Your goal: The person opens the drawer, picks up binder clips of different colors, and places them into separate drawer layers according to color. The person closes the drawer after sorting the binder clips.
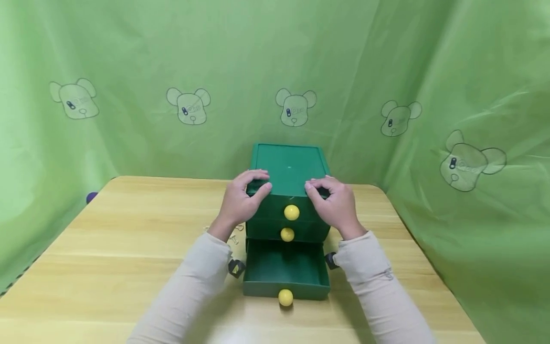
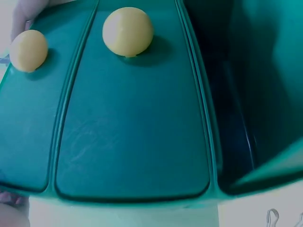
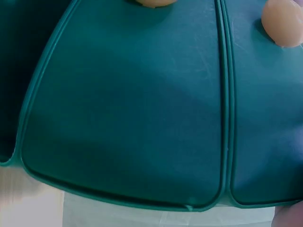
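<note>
A green drawer cabinet (image 1: 290, 165) stands on the table with three drawers stacked in its front, each with a round yellow knob. Its bottom drawer (image 1: 262, 289) is pulled out, and nothing shows inside; the upper two are closed. At the cabinet's top left front corner, my left hand (image 1: 238, 200) grips it, thumb toward the front edge. My right hand (image 1: 338, 203) holds the opposite corner in the same way. From the left wrist, the upper knob (image 2: 28, 50) and middle knob (image 2: 128, 32) show close up. Part of a right finger (image 3: 289, 216) shows beside the cabinet's edge.
Several small metal clips (image 1: 234, 239) lie on the wooden table (image 1: 142, 229), left of the cabinet. A green curtain (image 1: 343, 57) printed with bear heads hangs behind and to the right. Something purple (image 1: 91, 197) peeks out past the table's left edge.
</note>
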The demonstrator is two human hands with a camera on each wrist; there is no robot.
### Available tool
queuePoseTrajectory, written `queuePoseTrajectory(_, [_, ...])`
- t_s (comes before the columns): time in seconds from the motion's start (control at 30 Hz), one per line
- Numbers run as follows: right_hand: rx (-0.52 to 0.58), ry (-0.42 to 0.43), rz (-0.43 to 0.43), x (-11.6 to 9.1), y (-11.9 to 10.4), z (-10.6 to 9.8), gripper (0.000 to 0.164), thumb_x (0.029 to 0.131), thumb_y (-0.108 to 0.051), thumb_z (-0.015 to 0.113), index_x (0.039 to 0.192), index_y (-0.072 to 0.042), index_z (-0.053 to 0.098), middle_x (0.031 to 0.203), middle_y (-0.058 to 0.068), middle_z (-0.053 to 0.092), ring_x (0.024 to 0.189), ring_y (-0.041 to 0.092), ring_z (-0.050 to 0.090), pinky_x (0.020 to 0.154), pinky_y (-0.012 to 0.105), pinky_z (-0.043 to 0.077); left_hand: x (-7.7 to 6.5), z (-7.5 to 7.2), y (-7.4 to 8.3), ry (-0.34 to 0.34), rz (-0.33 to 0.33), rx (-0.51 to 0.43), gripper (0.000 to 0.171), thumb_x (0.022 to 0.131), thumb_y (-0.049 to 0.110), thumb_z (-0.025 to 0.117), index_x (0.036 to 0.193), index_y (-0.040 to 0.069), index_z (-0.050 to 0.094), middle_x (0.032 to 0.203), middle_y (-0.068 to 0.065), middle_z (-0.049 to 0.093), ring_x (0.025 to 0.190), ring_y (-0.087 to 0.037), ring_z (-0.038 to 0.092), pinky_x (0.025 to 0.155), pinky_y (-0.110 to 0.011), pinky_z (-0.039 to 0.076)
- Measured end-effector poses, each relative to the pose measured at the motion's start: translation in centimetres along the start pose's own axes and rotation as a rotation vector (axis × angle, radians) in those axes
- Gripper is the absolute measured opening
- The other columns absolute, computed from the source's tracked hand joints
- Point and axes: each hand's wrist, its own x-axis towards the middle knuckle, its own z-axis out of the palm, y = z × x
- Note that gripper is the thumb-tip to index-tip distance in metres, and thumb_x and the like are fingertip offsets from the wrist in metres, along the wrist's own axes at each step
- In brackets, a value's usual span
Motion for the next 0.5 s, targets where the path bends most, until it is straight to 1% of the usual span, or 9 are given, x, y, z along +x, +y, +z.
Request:
queuePoseTrajectory(0.1, [-0.004,0.011,0.000,0.0,0.1,-0.2,0.018,0.084,-0.019,0.064,0.077,-0.003,0.070,0.087,0.009,0.069,0.089,0.022,0.064,0.097,0.036,0.038,-0.3,-0.8,0.0,0.058,-0.111,-0.053,0.034,0.088,0.030,0.058,0.112,0.007,0.060,0.124,-0.004,0.055,0.117,-0.015,0.046,0.100,-0.031,0.034])
queuePoseTrajectory(0.17, [0.000,0.018,-0.003,0.1,0.1,-0.3,0.018,0.083,-0.019,0.064,0.076,-0.003,0.070,0.087,0.009,0.069,0.088,0.023,0.064,0.097,0.037,0.038,-0.4,-1.6,-0.4,0.102,-0.178,-0.095,0.037,0.088,0.032,0.059,0.115,0.006,0.057,0.123,-0.006,0.054,0.117,-0.017,0.046,0.100,-0.031,0.034])
queuePoseTrajectory(0.2, [0.003,0.019,-0.003,0.1,0.0,-0.3,0.018,0.083,-0.018,0.064,0.076,-0.003,0.070,0.087,0.009,0.069,0.088,0.023,0.064,0.097,0.038,0.038,-0.5,-2.1,-0.8,0.117,-0.215,-0.102,0.038,0.088,0.032,0.059,0.116,0.006,0.056,0.123,-0.007,0.054,0.116,-0.019,0.047,0.100,-0.031,0.034])
queuePoseTrajectory(0.27, [0.006,0.019,-0.004,0.1,0.0,-0.2,0.018,0.083,-0.019,0.065,0.077,-0.003,0.070,0.087,0.010,0.069,0.088,0.023,0.064,0.096,0.038,0.039,-0.8,-3.1,-1.4,0.119,-0.286,-0.076,0.039,0.087,0.032,0.060,0.116,0.007,0.055,0.120,-0.006,0.055,0.114,-0.020,0.049,0.098,-0.031,0.036])
queuePoseTrajectory(0.3, [0.007,0.019,-0.005,0.1,0.0,-0.2,0.018,0.083,-0.019,0.065,0.077,-0.003,0.070,0.087,0.010,0.069,0.088,0.023,0.064,0.096,0.038,0.039,-1.0,-3.6,-1.8,0.101,-0.316,-0.048,0.038,0.087,0.032,0.061,0.116,0.008,0.055,0.119,-0.007,0.055,0.113,-0.021,0.049,0.097,-0.032,0.038])
queuePoseTrajectory(0.37, [0.007,0.019,-0.007,0.1,0.0,-0.1,0.018,0.083,-0.018,0.065,0.077,-0.002,0.070,0.087,0.010,0.069,0.088,0.023,0.064,0.096,0.039,0.039,-1.5,-4.5,-2.7,0.033,-0.366,0.032,0.037,0.087,0.031,0.061,0.116,0.008,0.055,0.118,-0.008,0.055,0.111,-0.026,0.050,0.094,-0.036,0.040])
queuePoseTrajectory(0.43, [0.008,0.022,-0.009,0.0,0.0,0.0,0.018,0.083,-0.018,0.065,0.077,-0.002,0.070,0.087,0.010,0.069,0.088,0.023,0.064,0.095,0.039,0.040,-2.2,-5.4,-3.6,-0.061,-0.413,0.127,0.036,0.087,0.030,0.060,0.115,0.009,0.055,0.119,-0.009,0.055,0.109,-0.029,0.051,0.090,-0.039,0.043])
queuePoseTrajectory(0.5, [0.011,0.024,-0.009,0.0,0.0,0.2,0.017,0.083,-0.018,0.065,0.077,-0.002,0.070,0.087,0.010,0.069,0.087,0.023,0.064,0.095,0.040,0.040,-2.9,-5.9,-4.6,-0.159,-0.445,0.219,0.035,0.087,0.029,0.060,0.115,0.009,0.055,0.119,-0.010,0.055,0.107,-0.032,0.052,0.088,-0.042,0.044])
